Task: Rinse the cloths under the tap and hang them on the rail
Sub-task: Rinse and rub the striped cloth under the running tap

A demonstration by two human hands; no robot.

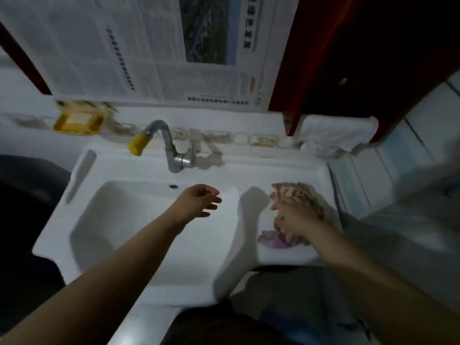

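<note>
You are at the very start of the job: nothing looks rinsed yet, no water shows at the tap, and no rail is in view. The white sink (82, 220) fills most of what is before you, its basin bare and its flat right-hand ledge carrying the cloths. Pasted on the wall above is a sheet of newspaper (139, 46), and a folded white towel (336, 135) lies at the back right corner. Your right hand (296, 220) rests on the cloths, fingers curled down into the patterned cloth (298, 192) as if gathering it, with the purple cloth (271, 241) peeking out just beneath; whether you truly grip is blurred. Your left hand (199, 200) hovers over the basin, fingers loosely spread, holding nothing. Next, I judge, lift one cloth across under the tap (171, 148), whose yellow-tipped spout points left, and let your free hand turn it on. The yellow soap dish (77, 122) sits well clear.
</note>
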